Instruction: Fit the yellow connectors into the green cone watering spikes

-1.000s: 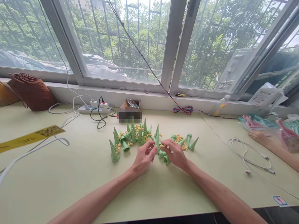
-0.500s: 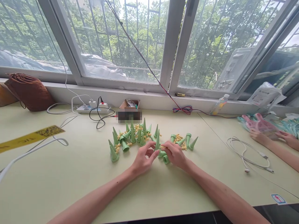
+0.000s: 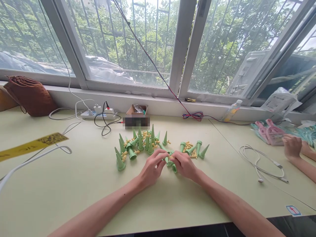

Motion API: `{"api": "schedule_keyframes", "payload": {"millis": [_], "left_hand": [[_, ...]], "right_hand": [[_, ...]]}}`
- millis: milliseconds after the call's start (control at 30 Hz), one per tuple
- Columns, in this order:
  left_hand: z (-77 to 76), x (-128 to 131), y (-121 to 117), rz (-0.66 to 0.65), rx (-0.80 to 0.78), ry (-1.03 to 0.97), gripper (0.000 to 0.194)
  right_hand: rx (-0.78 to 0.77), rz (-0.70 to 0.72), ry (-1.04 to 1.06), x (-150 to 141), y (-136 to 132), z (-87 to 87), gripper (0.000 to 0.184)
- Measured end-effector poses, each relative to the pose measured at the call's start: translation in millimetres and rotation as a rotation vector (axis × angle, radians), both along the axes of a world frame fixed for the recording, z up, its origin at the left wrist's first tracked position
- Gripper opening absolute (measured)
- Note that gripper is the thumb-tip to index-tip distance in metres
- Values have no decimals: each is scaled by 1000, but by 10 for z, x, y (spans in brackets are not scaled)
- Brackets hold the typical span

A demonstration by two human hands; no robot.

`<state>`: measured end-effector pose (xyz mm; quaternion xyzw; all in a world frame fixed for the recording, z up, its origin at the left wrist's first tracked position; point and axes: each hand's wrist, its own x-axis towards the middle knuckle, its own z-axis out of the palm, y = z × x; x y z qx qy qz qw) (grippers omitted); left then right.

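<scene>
Head view: the left hand (image 3: 152, 166) and right hand (image 3: 184, 164) meet above the table (image 3: 153, 204), fingers narrowed. The left hand grips a green cone (image 3: 167, 161), tilted and partly hidden between the hands. The right hand pinches a yellow peg (image 3: 171, 157) at the cone; its seating cannot be determined. Other green cones (image 3: 140, 144), several upright, stand beyond the left hand; loose yellow pegs (image 3: 189, 146) lie beyond the right.

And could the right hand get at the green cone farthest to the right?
Probably yes: the cone is close to the right hand, with nothing blocking its near side, though that hand's fingers are at a yellow piece.
</scene>
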<state>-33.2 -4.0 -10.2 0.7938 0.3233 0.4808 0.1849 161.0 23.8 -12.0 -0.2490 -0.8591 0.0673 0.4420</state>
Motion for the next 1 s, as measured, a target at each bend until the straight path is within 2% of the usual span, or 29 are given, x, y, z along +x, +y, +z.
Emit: {"api": "schedule_keyframes", "payload": {"millis": [133,333,467,633,800,1000], "left_hand": [[-4,1,-3,14,14,-15,23],[13,17,7,31,-79,-65,16],[82,35,-28,40,-235,-125,19],[175,64,-63,39,-454,-273,30],[197,74,-64,-10,-618,-404,37],[211,67,-89,-64,-684,-399,38]], "right_hand": [[-17,-9,14,-23,-4,-2,27],[-55,-25,30,-30,-1,19,28],[-73,21,65,-25,-4,28,16],[-66,37,90,-20,13,16,19],[-1,34,63,-13,16,34,15],[65,54,70,-19,4,28,13]]}}
